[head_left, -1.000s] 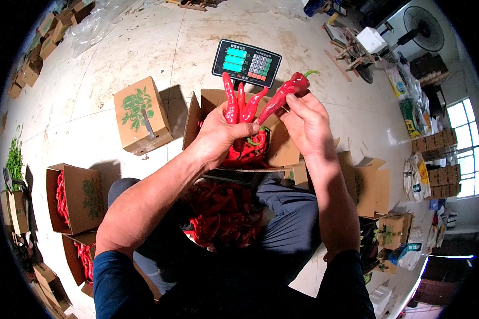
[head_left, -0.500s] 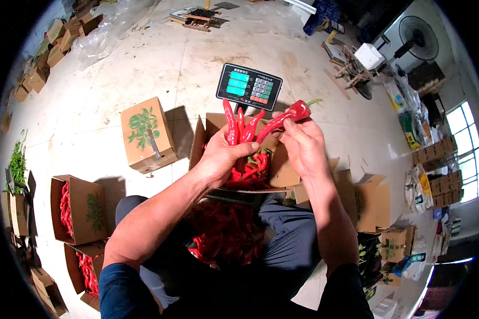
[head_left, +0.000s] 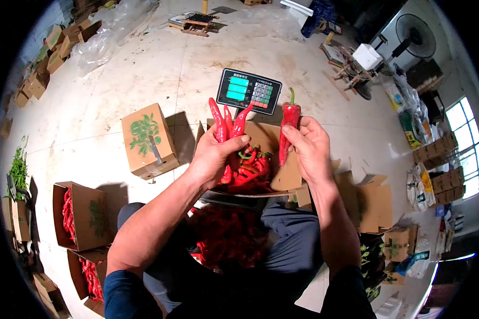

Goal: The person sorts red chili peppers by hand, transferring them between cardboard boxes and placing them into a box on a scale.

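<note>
My left hand (head_left: pixel 216 154) is closed around several red chili peppers (head_left: pixel 218 121), whose tips point up and away from me. In my right hand (head_left: pixel 310 144) a single red chili pepper (head_left: pixel 288 119) is pinched upright, its green stem on top. Both hands are above an open cardboard box (head_left: pixel 287 178) with more red peppers (head_left: pixel 250 173) inside. Just behind the box stands a scale display (head_left: pixel 249 91) with lit green readouts and a keypad. Between my legs lies a heap of red peppers (head_left: pixel 226 234), partly in shadow.
A closed box with a printed plant (head_left: pixel 149 141) stands left on the floor. Two boxes of red peppers (head_left: pixel 82 215) are at lower left, near green peppers (head_left: pixel 19 170). Open cartons (head_left: pixel 372 202) stand at right. A fan (head_left: pixel 416 36) is at upper right.
My right hand has swung its pepper from a slant near the left hand to upright, farther right and apart. My left hand has shifted slightly left and down with its bunch.
</note>
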Demonstrator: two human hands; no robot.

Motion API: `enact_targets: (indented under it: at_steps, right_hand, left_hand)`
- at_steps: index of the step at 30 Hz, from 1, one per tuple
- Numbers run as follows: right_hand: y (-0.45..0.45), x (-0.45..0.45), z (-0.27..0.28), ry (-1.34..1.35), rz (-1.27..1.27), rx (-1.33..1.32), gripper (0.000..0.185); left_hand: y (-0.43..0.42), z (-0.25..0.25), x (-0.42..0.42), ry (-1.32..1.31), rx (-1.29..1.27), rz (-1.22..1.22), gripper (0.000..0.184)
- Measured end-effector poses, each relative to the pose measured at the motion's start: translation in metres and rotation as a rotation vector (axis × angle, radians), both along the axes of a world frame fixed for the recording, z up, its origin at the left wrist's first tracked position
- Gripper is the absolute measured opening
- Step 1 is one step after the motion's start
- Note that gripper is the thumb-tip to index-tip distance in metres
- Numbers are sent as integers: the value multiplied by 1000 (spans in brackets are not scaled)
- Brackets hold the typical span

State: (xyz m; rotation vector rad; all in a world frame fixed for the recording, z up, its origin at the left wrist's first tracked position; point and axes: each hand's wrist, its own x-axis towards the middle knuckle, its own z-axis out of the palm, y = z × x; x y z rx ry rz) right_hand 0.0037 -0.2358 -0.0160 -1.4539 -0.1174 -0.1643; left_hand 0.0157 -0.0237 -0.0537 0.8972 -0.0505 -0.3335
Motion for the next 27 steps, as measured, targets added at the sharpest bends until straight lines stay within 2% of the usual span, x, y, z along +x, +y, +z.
enact_targets:
  at_steps: [7, 10, 13, 17, 19, 20, 21, 24, 27]
  right_hand:
    - [5, -2, -7, 21, 46, 17, 22]
    - [4, 0, -6, 33, -12, -15, 23]
    - [-1, 4, -10, 30, -97, -215, 25]
    - [-10, 11, -30, 121, -126, -502, 30]
    - [-17, 11, -42, 51, -153, -759, 32]
    - [-17, 12, -44, 20, -137, -795, 32]
    - [-17, 12, -44, -12, -122, -830, 32]
    - [-4, 4, -25, 129, 155, -274, 31]
    - [17, -4, -17, 183, 191, -170, 26]
  left_hand:
    - [0, 5, 2, -14, 20, -1, 28]
    - [-1, 6, 2, -7, 3, -4, 27]
    - [3, 9, 1, 64, 25, -9, 26]
    - [3, 11, 0, 91, -102, -45, 24]
    - [5, 10, -1, 68, -73, -92, 25]
    - [4, 10, -2, 54, -61, -117, 25]
    - [3, 13, -5, 66, -72, -129, 33]
    - [0, 9, -6, -1, 21, -160, 46]
    - [-5, 1, -8, -71, 42, -202, 44]
